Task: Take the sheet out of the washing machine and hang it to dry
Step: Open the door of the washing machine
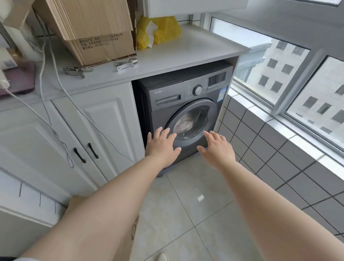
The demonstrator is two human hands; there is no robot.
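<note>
Sheet [184, 122] is a pale, bunched wad behind the round glass door [193, 120] of the grey front-load washing machine [185, 109], just beyond and between both hands; door looks closed. Left hand [162, 144] and right hand [218, 148] are outstretched palm-down in front of the door, fingers spread wide, holding nothing. Contact with the machine: cannot tell.

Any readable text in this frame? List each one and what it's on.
Washing machine: a small brand mark at the top left of its front, too blurred to read.
Cardboard box: several printed lines with a digit string, too blurred to read.
Blue sticker on the washing machine: too small to read.
Brown box on the floor: large dark print, mostly hidden by the arm.
</note>
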